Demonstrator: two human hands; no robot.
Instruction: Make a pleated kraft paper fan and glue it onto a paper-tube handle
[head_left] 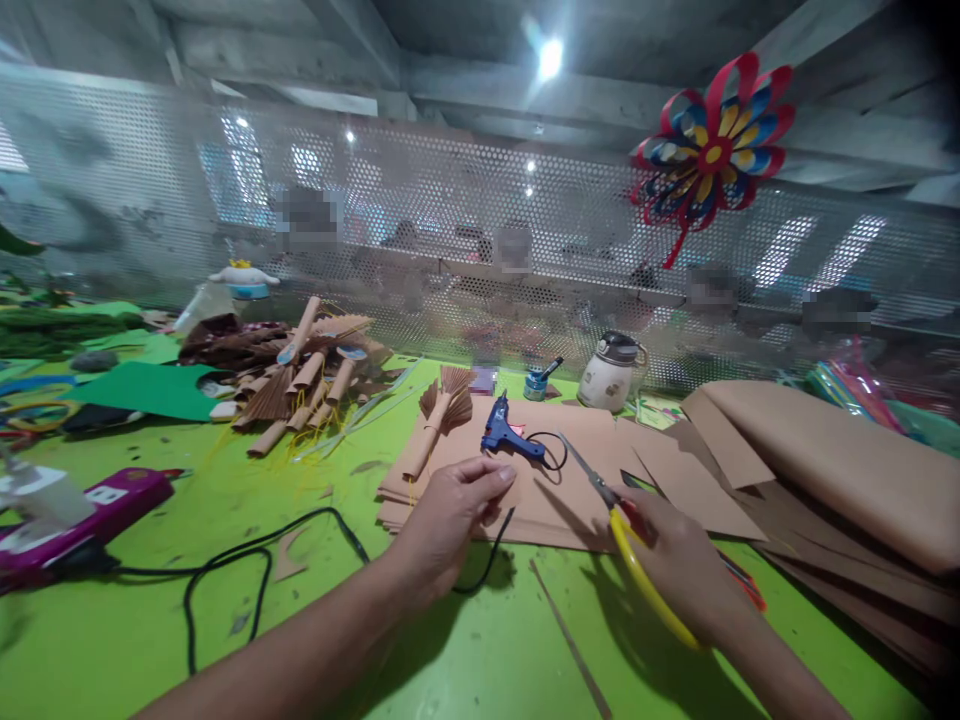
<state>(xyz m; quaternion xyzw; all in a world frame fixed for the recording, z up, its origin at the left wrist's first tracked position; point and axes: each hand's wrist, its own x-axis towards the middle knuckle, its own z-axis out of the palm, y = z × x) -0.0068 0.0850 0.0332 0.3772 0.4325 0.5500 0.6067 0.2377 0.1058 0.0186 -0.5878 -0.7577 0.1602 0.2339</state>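
My left hand (pixel 469 500) is in a pinch, thumb and fingertips together, above the front of the stacked brown paper sheets (pixel 559 505). What the fingertips hold, if anything, I cannot make out. In my right hand (pixel 667 545) are scissors (pixel 600 485) with yellow handles, their blades pointing up and to the left over the paper. A blue hot glue gun (pixel 506 430) lies on the sheets just beyond my left hand. To its left rests a rolled brown paper piece (pixel 435 425) with a pleated fan at its far end.
A purple power strip (pixel 127 505) with a black cable (pixel 300 520) sits left on the green table. Behind are a pile of rolled paper pieces (pixel 307 385), a small blue jar (pixel 535 385) and a lidded pot (pixel 606 380). Large folded brown paper (pixel 832 460) covers the right side.
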